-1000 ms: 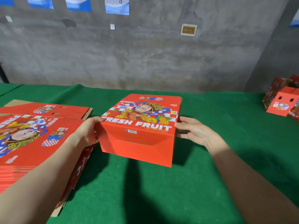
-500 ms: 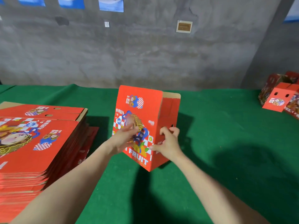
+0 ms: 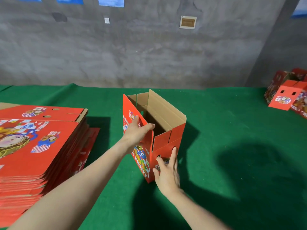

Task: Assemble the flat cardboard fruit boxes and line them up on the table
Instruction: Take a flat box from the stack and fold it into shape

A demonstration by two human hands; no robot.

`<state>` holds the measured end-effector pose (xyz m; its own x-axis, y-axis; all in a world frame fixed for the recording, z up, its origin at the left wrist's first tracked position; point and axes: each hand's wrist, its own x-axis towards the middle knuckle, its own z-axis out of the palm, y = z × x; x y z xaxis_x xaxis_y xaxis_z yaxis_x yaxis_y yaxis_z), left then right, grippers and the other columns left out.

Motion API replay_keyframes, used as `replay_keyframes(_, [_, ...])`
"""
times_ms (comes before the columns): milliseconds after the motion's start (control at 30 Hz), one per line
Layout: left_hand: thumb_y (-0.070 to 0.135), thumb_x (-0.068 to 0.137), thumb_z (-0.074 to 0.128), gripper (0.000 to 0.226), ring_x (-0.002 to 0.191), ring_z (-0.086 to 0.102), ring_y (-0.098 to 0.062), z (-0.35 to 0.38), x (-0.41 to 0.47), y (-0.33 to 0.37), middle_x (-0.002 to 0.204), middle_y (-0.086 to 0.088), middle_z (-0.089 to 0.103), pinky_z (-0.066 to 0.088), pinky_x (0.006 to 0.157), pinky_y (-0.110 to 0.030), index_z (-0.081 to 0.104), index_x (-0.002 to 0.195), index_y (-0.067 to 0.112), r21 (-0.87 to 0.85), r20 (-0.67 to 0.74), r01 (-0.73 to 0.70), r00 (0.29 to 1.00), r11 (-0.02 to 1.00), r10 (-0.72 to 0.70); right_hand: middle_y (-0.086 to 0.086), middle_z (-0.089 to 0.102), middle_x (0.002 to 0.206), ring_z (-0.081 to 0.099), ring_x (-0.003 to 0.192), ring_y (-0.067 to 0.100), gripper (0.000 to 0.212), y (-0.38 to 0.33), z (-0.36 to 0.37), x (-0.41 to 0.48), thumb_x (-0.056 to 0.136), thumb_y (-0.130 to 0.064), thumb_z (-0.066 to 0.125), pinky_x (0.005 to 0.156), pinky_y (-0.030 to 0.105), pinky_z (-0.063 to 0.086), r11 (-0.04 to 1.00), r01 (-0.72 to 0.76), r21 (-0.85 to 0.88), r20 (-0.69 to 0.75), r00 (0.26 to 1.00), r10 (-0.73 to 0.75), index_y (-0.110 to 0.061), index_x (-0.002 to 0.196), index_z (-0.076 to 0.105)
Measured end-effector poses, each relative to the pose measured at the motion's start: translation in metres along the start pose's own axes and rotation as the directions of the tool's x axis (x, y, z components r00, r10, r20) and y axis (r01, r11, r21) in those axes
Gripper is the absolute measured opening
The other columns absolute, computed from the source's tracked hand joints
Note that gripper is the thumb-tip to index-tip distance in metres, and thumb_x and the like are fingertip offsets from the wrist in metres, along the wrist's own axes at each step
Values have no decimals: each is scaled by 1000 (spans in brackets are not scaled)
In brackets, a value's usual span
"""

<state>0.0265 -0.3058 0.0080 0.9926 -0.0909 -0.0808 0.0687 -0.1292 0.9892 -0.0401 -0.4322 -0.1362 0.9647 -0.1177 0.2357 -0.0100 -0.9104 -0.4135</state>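
Carefully: my left hand [image 3: 137, 130] grips the box [image 3: 166, 112] by its rim, and my right hand [image 3: 167, 173] presses flat on the side just ahead. Uneven pushing could topple it.

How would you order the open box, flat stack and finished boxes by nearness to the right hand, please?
1. Open box: centre, touched by the right hand.
2. Flat stack: on the left side.
3. Finished boxes: at the far right edge.
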Motion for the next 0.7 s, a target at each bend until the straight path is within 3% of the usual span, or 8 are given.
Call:
replay_keyframes(100, [11,88,58,31,101,57,-20,-6,1,5,108,-2,60,57,74,-40,55,113,29,-57,67,5,998,998,-2,23,-18,155,3,145,40,38,4,3,-6,96,-39,47,109,43,35,999,27,-37,-13,1000,-28,-38,134,42])
replay_keyframes(167, [7,89,52,53,115,54,-26,-10,3,4,121,-7,60,56,78,-43,44,139,23,-107,122,42,992,993,-29,31,5,154,19,140,48,39,7,5,-12,90,-36,59,106,51,38,997,40,-72,-79,996,-46,-36,129,53])
replay_keyframes(267, [4,89,49,60,122,51,-27,-9,8,7,138,-6,52,55,83,-47,36,146,19,-110,189,45,982,993,-23,37,37,141,47,121,52,56,14,6,-18,69,-31,83,91,56,49,987,51,-152,-133,989,-71,-33,121,63])
replay_keyframes(333, [1,88,47,58,114,53,-24,-3,12,8,137,-6,52,55,80,-45,41,143,21,-123,219,29,976,992,-2,38,41,137,51,117,53,63,18,4,-18,63,-32,86,88,56,50,982,35,-186,-156,986,-64,-33,122,64])
replay_keyframes(467, [-6,86,42,62,96,53,-21,16,21,8,114,-5,63,46,94,-52,51,135,30,-130,291,12,956,991,27,40,42,134,52,114,55,65,31,0,-13,59,-33,88,88,56,50,979,-38,-202,-168,986,3,-30,120,66])
replay_keyframes(600, [-8,87,43,65,82,62,-3,60,35,12,105,20,67,55,70,-29,48,138,33,-134,359,-74,926,988,118,45,46,126,54,109,59,72,54,-7,1,47,-32,94,82,58,52,973,-135,-188,-183,978,100,-27,115,70])
replay_keyframes(633, [-5,90,46,60,84,64,1,74,37,14,109,25,65,56,72,-27,46,139,30,-102,340,-135,927,986,162,46,46,126,53,108,60,73,61,-8,8,46,-31,94,82,59,52,969,-168,-179,-191,973,133,-26,114,71])
replay_keyframes(700, [6,94,53,49,111,61,-10,102,49,17,130,11,59,50,95,-34,46,141,20,148,263,-375,907,915,329,47,41,130,49,113,61,72,75,-12,26,51,-30,92,88,61,48,963,-217,-157,-220,959,180,-27,119,68])
